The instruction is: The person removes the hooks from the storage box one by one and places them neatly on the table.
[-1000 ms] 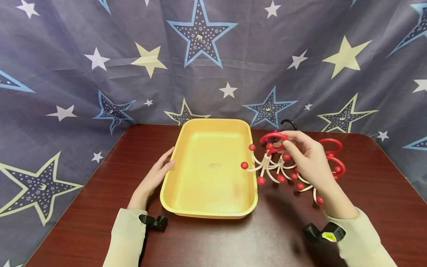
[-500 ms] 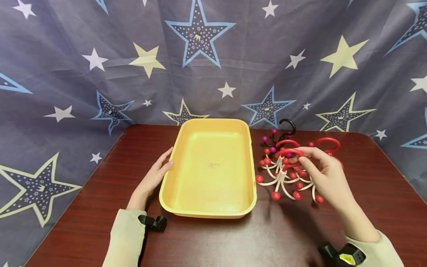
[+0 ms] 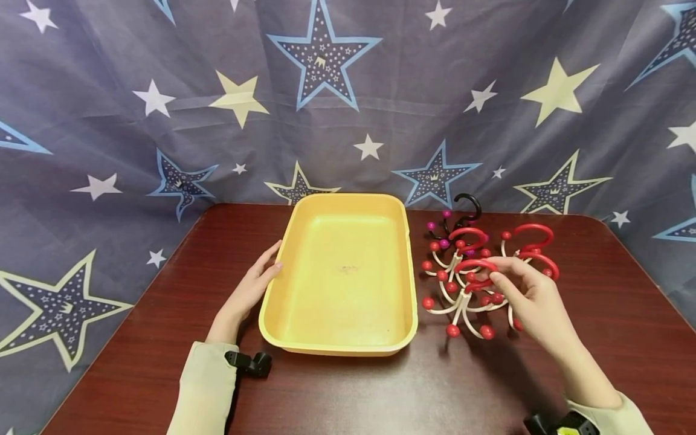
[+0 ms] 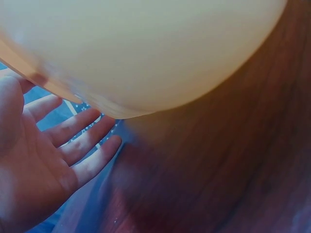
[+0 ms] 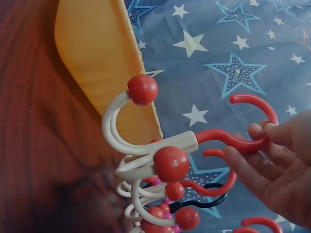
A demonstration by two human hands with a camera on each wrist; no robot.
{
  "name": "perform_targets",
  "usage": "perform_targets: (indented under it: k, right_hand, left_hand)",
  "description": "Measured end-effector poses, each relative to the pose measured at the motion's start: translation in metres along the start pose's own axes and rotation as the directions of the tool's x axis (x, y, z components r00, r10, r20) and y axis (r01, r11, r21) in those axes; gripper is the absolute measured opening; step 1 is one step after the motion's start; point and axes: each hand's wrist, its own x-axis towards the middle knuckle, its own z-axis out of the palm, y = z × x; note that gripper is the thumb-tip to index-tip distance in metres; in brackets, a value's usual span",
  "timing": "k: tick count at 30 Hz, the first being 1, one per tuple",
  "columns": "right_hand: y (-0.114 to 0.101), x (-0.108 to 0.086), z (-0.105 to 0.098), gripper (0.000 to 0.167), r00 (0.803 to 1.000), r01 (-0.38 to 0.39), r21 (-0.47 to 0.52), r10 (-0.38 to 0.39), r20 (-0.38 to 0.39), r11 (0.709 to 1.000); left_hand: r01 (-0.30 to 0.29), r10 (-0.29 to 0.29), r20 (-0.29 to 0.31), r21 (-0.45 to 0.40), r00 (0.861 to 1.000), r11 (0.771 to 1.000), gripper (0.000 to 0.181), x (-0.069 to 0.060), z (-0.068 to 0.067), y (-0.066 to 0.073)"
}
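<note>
My right hand (image 3: pixel 538 308) pinches the red hook of a multi-arm hook hanger (image 3: pixel 462 299) between thumb and fingers. Its curved cream arms end in red balls and hang downward, right of the yellow tray (image 3: pixel 337 350). In the right wrist view, this hanger (image 5: pixel 184 141) fills the middle, with similar ones partly hidden behind it. At the tray's left side, my left hand (image 3: pixel 247 290) has its thumb at the rim. Its other fingers (image 4: pixel 92 158) are extended and spread beside the outer wall in the left wrist view.
Another red-hooked hanger (image 3: pixel 470 231) sits just behind the held one. More red hooks (image 3: pixel 534 227) show to the right. A black hanger with magenta balls (image 3: pixel 477 205) lies farthest back, near the star-patterned cloth (image 3: pixel 370 96). All are on the dark brown table (image 3: pixel 337 399).
My right hand has moved away from the tray's right rim, toward me and slightly right, carrying the hanger lower. The black hanger and another red one have come into fuller view. My left hand stays put.
</note>
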Motion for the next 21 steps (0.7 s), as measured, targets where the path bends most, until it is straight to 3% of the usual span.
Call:
perform_targets:
  k: [21]
  right_hand:
    - [0.012, -0.006, 0.005, 0.019, 0.992, -0.032, 0.129, 0.016, 0.128, 0.991]
  left_hand:
    - [-0.001, 0.001, 0.004, 0.016, 1.000, 1.000, 0.055, 0.000, 0.000, 0.001]
